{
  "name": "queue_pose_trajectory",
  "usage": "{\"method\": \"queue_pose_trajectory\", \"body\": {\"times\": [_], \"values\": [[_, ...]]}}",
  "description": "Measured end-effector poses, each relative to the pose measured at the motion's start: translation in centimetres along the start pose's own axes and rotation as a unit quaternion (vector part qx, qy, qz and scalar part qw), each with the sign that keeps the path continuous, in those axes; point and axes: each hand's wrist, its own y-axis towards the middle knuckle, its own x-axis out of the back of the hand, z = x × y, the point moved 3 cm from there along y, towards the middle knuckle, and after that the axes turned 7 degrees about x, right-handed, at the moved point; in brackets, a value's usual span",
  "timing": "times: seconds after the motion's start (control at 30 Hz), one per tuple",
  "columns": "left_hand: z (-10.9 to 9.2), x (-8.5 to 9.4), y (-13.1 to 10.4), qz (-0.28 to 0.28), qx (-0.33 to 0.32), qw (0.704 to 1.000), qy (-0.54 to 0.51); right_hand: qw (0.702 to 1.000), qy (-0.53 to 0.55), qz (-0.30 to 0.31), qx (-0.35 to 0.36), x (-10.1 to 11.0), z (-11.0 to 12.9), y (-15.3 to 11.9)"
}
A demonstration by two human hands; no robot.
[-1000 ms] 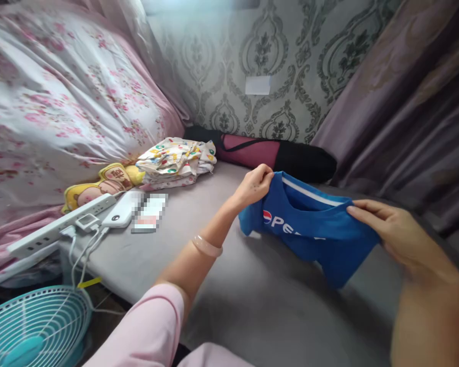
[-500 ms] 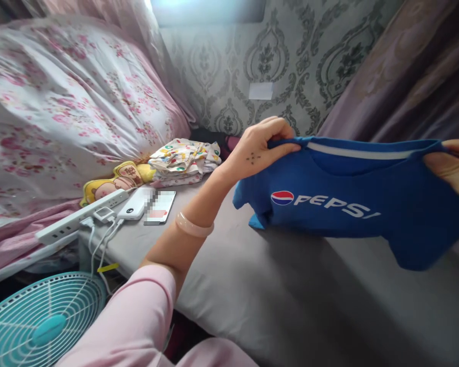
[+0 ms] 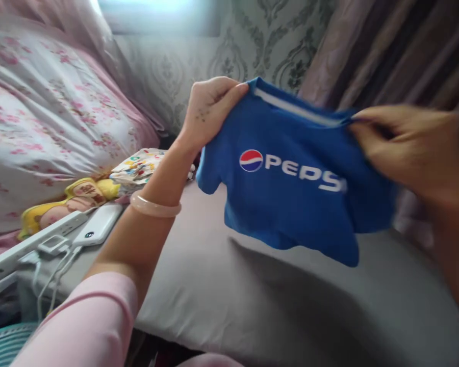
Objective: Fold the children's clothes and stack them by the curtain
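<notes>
I hold the blue Pepsi T-shirt (image 3: 290,204) up in the air above the grey mattress (image 3: 233,295), my left hand (image 3: 210,109) pinching one shoulder at the collar, my right hand (image 3: 401,145) gripping the other. A white power bank (image 3: 98,231) lies beside the power strip (image 3: 19,250), well apart on my left

Pink sleeve (image 3: 84,321), pale pink bangle (image 3: 155,206) and small wrist marking on the left arm

"PEPS" on blue shirt (image 3: 290,204)
</notes>
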Motion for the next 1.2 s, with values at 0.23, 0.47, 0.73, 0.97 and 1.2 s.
{"method": "queue_pose_trajectory", "body": {"times": [0.23,0.47,0.73,0.97,1.2], "values": [[2.3,-1.1,1.7,0.118,0.068,0.991,0.006,0.997,0.015,0.021,0.076,-2.3,-1.7,2.1],[5.4,-2.6,2.4,0.146,0.159,0.975,-0.049,0.994,0.111,0.024,0.001,-3.6,-3.7,2.8],[5.3,-0.6,1.5,0.204,0.215,0.945,-0.138,0.904,0.313,0.267,-0.118,-3.2,-3.1,1.9],[5.5,-2.8,2.7,0.132,0.193,0.967,-0.105,0.933,0.293,0.163,-0.133,-5.6,-5.1,3.4],[6.9,-3.1,2.4,0.186,0.252,0.943,-0.115,0.899,0.322,0.269,-0.125,-6.1,-5.6,3.1]]}}
